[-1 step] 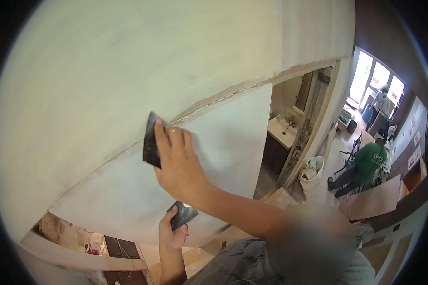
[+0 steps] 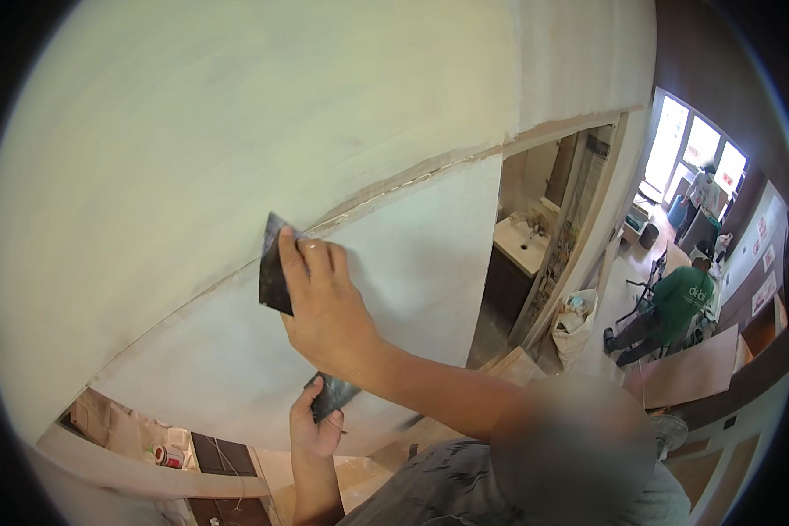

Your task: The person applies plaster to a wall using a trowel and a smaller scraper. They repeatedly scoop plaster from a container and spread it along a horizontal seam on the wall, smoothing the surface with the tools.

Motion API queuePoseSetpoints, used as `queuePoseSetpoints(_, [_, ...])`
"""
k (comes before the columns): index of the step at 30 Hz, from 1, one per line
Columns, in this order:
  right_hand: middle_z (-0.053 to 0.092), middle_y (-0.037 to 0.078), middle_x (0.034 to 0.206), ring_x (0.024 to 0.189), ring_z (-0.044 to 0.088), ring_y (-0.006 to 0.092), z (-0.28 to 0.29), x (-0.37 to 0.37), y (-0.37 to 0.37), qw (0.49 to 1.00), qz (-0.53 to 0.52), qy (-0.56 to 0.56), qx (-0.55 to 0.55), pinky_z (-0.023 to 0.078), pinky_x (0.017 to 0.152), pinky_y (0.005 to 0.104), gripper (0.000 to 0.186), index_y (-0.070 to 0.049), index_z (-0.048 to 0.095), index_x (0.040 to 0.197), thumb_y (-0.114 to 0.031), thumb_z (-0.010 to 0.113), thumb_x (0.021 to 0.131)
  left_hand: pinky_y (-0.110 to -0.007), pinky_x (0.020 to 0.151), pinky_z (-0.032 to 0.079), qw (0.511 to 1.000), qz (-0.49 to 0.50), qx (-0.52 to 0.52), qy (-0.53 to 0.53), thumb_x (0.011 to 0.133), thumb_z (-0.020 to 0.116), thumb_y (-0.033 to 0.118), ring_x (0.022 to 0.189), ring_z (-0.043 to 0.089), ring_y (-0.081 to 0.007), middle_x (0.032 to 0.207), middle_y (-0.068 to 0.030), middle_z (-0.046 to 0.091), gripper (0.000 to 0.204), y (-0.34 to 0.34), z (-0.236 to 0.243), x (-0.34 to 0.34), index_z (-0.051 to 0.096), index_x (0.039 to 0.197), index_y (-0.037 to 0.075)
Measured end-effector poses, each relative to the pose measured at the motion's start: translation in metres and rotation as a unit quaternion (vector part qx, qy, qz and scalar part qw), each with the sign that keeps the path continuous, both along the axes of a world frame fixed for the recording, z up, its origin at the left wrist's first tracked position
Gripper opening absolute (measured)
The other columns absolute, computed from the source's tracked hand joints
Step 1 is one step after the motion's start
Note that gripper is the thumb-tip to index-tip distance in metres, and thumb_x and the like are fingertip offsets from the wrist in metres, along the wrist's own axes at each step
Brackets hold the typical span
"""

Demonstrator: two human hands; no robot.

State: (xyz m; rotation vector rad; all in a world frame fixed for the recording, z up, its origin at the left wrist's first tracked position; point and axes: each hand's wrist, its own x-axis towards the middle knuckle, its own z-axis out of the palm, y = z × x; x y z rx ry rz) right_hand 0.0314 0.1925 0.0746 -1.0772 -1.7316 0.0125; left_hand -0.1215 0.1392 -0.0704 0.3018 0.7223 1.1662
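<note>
My right hand [image 2: 327, 302] grips a dark, wide-bladed putty knife [image 2: 274, 280], fingers spread over its blade. It is at the wall [image 2: 184, 149], on the rough seam [image 2: 394, 187] between the cream upper surface and the paler lower panel [image 2: 412, 272]. Light filler shows in the seam to the right of the hand. Lower down, my left hand [image 2: 314, 431] is closed on a second dark, flat scraper [image 2: 331, 399], partly hidden behind my right forearm. The white material on that scraper is out of sight.
Right of the panel, a doorway shows a white sink [image 2: 522, 244]. A white sack [image 2: 574, 326] stands by its frame. Farther right are a person in a green shirt [image 2: 682, 298], another person [image 2: 701, 188] by the windows, and boards [image 2: 688, 364]. A shelf opening [image 2: 171, 438] lies lower left.
My right hand and the putty knife have shifted slightly left along the seam. White filler visible on the left-hand scraper before is now covered by my right forearm.
</note>
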Motion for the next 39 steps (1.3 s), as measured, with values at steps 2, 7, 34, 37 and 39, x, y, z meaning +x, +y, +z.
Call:
queuePoseSetpoints(2, [0.046,0.022,0.129,0.119,0.048,0.0397,0.002,-0.005,-0.009,0.997,0.021,-0.044,-0.053,0.050,0.101,0.0460,0.083,0.008,0.031,0.154,0.000,0.068,0.080,-0.022,0.045,0.058,0.999,0.023,0.031,-0.025,0.101,0.061,0.016,0.070,0.074,-0.0173,0.092,-0.0077,0.076,0.017,0.000,0.010,0.001,0.066,0.110,0.003])
queuePoseSetpoints(7, [0.056,0.013,0.122,0.111,0.058,0.0309,-0.001,0.033,-0.032,0.979,0.154,-0.082,-0.106,0.053,0.092,0.0423,0.070,-0.006,0.046,0.152,0.001,0.061,0.085,-0.024,0.049,0.062,0.989,0.055,0.093,-0.096,0.103,0.057,0.016,0.074,0.074,-0.0201,0.096,-0.0137,0.075,0.023,-0.010,0.044,0.010,0.065,0.115,-0.002])
queuePoseSetpoints(34, [0.059,0.020,0.132,0.123,0.057,0.0389,0.050,0.294,0.063,0.948,-0.294,0.098,0.067,0.045,0.107,0.0457,0.042,-0.003,0.059,0.140,-0.006,0.048,0.100,-0.031,0.049,0.064,0.969,-0.055,0.130,-0.202,0.108,0.045,0.014,0.074,0.071,-0.0306,0.100,-0.0253,0.073,0.031,-0.017,0.038,0.017,0.060,0.121,-0.010])
queuePoseSetpoints(37, [0.059,0.020,0.130,0.121,0.058,0.0382,0.053,0.278,0.070,0.945,-0.301,0.115,0.049,0.047,0.105,0.0452,0.042,-0.002,0.058,0.140,-0.007,0.051,0.098,-0.031,0.051,0.066,0.969,-0.050,0.110,-0.216,0.108,0.046,0.014,0.078,0.072,-0.0309,0.102,-0.0246,0.073,0.032,-0.015,0.022,0.009,0.060,0.122,-0.010])
queuePoseSetpoints(39, [0.059,0.020,0.128,0.120,0.058,0.0378,0.049,0.253,0.068,0.949,-0.292,0.108,0.051,0.047,0.103,0.0453,0.044,-0.002,0.058,0.140,-0.006,0.053,0.097,-0.031,0.053,0.067,0.967,-0.046,0.097,-0.230,0.107,0.046,0.014,0.080,0.072,-0.0311,0.102,-0.0241,0.073,0.032,-0.016,0.014,0.003,0.060,0.122,-0.010])
